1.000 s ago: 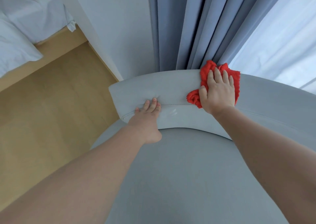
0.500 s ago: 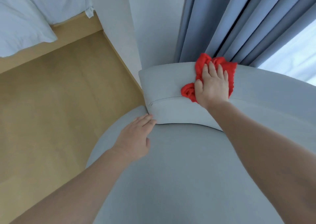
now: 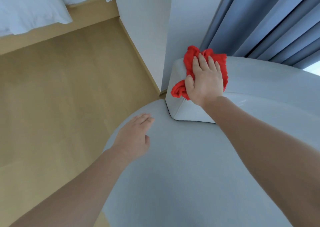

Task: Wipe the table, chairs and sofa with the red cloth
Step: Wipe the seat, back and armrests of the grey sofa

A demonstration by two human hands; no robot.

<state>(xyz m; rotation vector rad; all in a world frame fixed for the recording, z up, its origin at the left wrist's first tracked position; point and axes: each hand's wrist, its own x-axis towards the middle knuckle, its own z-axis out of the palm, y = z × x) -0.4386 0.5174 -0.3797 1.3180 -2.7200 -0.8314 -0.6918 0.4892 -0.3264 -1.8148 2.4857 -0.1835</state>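
A grey round sofa (image 3: 190, 166) fills the lower right, with its curved backrest (image 3: 268, 81) running along the curtain. The crumpled red cloth (image 3: 189, 58) lies on top of the backrest's left end. My right hand (image 3: 204, 81) presses flat on the cloth with fingers straight. My left hand (image 3: 134, 138) hovers open over the seat's left edge, fingers extended, holding nothing. Whether it touches the seat is unclear.
Light wooden floor (image 3: 60, 105) spreads to the left. A bed with white bedding (image 3: 31, 6) stands at the top left. A white wall corner (image 3: 155, 36) meets the sofa's backrest end. Grey-blue curtains (image 3: 268, 22) hang behind the backrest.
My right hand has slid the red cloth left along the backrest to its end. My left hand left the backrest front and dropped back over the seat edge.
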